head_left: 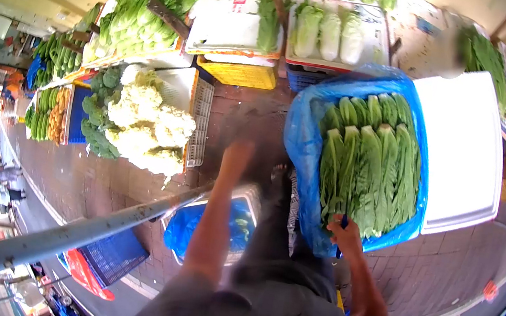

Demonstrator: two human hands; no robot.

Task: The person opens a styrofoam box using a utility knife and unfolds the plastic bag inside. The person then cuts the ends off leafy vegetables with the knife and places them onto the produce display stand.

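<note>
Long-leaf lettuce (pixel 369 165): right of centre, laid in a box lined with blue plastic (pixel 302 133), directly in front of the person.

Left to right. Broccoli (pixel 101 112) and cauliflower (pixel 151 120) share one heap; looks like kinds are kept side by side for display. Metal pole (pixel 92 225) runs slantwise to the left arm, contact unclear. White bin (pixel 252 205) with a blue bag (pixel 190 227) sits low, near the legs, probably to stay within reach. Left hand (pixel 239 153): stretched forward over the paving, blurred; can't tell if its fingers are spread or curled, no object visible in it. Yellow crate (pixel 236 74) sits under a white foam box (pixel 233 27), presumably for height. Right hand (pixel 348 234): fingers curled round a slim dark item (pixel 344 220) at the near edge of the lettuce; exact type unclear. White foam panel (pixel 466 157) lies just beside the lined box, maybe its lid.

Lettuce look: two rows, near one overlapping far one. Pale cut ends point away, leaves run toward the person. Mid to deep green, creased, light ribs; tips droop limply at the near side.
</note>
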